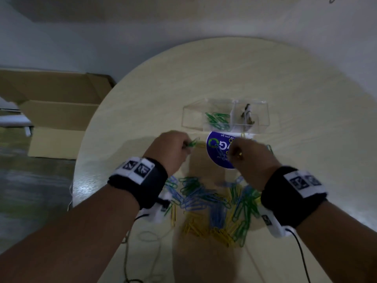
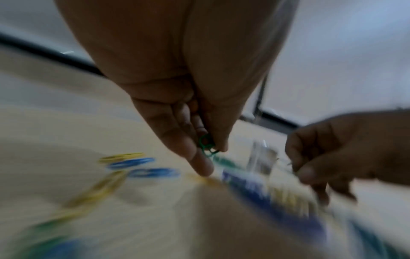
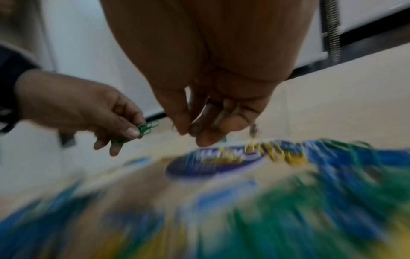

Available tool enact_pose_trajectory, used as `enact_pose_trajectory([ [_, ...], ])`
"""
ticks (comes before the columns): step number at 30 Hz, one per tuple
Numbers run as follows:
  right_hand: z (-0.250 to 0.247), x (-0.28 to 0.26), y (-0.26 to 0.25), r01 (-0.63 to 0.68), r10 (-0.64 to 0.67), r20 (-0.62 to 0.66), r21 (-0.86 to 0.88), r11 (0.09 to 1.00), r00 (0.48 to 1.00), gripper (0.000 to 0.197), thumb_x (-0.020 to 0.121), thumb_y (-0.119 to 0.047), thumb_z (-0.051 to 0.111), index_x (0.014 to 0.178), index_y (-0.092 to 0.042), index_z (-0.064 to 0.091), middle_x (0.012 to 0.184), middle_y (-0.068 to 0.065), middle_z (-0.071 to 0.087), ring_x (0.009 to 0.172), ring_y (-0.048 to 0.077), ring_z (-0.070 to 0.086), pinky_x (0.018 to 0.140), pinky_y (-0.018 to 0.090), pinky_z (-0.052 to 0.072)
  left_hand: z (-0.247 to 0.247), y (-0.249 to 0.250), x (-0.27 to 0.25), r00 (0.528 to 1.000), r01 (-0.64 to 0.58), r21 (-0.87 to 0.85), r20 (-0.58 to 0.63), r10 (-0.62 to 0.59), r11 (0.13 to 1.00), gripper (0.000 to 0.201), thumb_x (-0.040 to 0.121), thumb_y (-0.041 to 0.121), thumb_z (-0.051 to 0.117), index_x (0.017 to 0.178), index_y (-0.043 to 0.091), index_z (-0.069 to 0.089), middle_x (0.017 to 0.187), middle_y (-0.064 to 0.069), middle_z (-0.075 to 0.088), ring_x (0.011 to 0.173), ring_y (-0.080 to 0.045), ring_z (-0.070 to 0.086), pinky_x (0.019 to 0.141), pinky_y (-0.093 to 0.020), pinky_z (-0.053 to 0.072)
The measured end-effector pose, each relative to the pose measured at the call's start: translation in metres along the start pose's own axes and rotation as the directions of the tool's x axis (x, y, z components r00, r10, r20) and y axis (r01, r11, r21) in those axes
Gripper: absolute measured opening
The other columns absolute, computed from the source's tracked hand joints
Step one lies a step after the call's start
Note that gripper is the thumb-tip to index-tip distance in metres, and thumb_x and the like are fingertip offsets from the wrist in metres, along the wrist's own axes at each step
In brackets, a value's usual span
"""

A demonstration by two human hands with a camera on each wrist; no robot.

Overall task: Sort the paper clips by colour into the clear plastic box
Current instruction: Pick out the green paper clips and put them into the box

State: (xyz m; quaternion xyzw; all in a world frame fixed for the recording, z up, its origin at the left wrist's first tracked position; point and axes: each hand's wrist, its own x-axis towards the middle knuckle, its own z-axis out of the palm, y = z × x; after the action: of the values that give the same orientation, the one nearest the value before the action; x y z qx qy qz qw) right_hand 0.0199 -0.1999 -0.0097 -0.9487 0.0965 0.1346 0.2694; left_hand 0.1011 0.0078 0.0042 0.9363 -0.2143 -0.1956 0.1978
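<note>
The clear plastic box [image 1: 192, 117] stands at mid-table, with green clips [image 1: 217, 120] in its left compartment and something dark in its right one [image 1: 247, 115]. A mixed pile of blue, green and yellow paper clips [image 1: 212, 203] lies near me. My left hand [image 1: 186, 146] hovers left of the box, thumb and fingers pinching a few green clips [image 2: 207, 144]; the same clips [image 3: 145, 128] show in the right wrist view. My right hand [image 1: 232, 154] hangs over a round blue sticker [image 1: 216, 154]. Its fingertips [image 3: 193, 133] pinch what looks like a small green clip, blurred.
The round pale table [image 1: 306, 99] has loose yellow clips [image 3: 275, 152] near the sticker. Open cardboard boxes [image 1: 59, 111] sit on the floor to the left. Cables [image 1: 130, 252] trail from both wrist cameras over the near table edge.
</note>
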Motion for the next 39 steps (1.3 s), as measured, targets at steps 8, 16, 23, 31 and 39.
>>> enact_pose_trajectory([
  [8, -0.034, 0.05, -0.013, -0.086, 0.257, -0.288, 0.494, 0.865, 0.922, 0.016, 0.073, -0.021, 0.062, 0.086, -0.022, 0.07, 0.08, 0.0, 0.073, 0.077, 0.02, 0.07, 0.079, 0.039, 0.056, -0.014, 0.052, 0.055, 0.962, 0.124, -0.468, -0.161, -0.222, 0.875, 0.017, 0.086, 0.026, 0.069, 0.09, 0.011, 0.075, 0.072, -0.007, 0.073, 0.059, -0.019, 0.065, 0.065, -0.029, 0.055],
  [16, -0.039, -0.047, 0.041, -0.083, 0.139, -0.356, 0.167, 0.982, 0.924, 0.018, 0.082, -0.013, 0.066, 0.097, -0.021, 0.07, 0.088, 0.004, 0.069, 0.079, 0.022, 0.064, 0.071, 0.023, 0.042, 0.007, 0.057, 0.02, 0.96, -0.156, -0.064, -0.246, 0.136, 0.986, 0.026, 0.092, 0.033, 0.057, 0.113, 0.022, 0.067, 0.104, -0.004, 0.064, 0.094, -0.025, 0.06, 0.081, -0.033, 0.046],
  [23, 0.018, -0.108, 0.083, -0.043, 0.049, 0.025, -0.207, 0.977, 0.999, 0.068, 0.074, -0.061, 0.048, 0.133, -0.026, 0.05, 0.143, 0.015, 0.044, 0.133, 0.039, 0.037, 0.11, 0.046, 0.033, 0.097, 0.054, -0.06, 0.75, -0.633, 0.266, 0.444, 0.491, 0.727, 0.063, 0.092, 0.049, 0.047, 0.148, 0.03, 0.025, 0.161, -0.003, 0.016, 0.148, -0.027, 0.011, 0.115, -0.048, 0.02],
  [31, 0.022, -0.111, 0.07, 0.09, -0.069, 0.225, -0.088, 0.992, 0.972, 0.082, 0.061, -0.09, 0.029, 0.137, -0.06, 0.021, 0.159, -0.01, -0.012, 0.146, 0.024, -0.014, 0.118, 0.047, 0.007, 0.074, 0.022, -0.076, 0.908, -0.385, 0.281, 0.289, 0.305, 0.879, 0.057, 0.084, 0.063, 0.049, 0.136, 0.045, 0.036, 0.162, -0.001, 0.0, 0.149, -0.026, -0.003, 0.117, -0.051, 0.015],
  [39, 0.017, -0.125, 0.089, 0.113, -0.061, 0.222, -0.229, 0.967, 0.973, 0.095, 0.061, -0.094, 0.011, 0.145, -0.05, 0.004, 0.159, -0.01, -0.008, 0.146, 0.023, -0.014, 0.118, 0.048, 0.007, 0.101, 0.065, -0.056, 0.883, -0.452, 0.21, 0.244, 0.401, 0.867, 0.054, 0.1, 0.04, 0.038, 0.15, 0.027, 0.024, 0.162, 0.008, 0.005, 0.149, -0.016, 0.0, 0.118, -0.046, 0.018],
])
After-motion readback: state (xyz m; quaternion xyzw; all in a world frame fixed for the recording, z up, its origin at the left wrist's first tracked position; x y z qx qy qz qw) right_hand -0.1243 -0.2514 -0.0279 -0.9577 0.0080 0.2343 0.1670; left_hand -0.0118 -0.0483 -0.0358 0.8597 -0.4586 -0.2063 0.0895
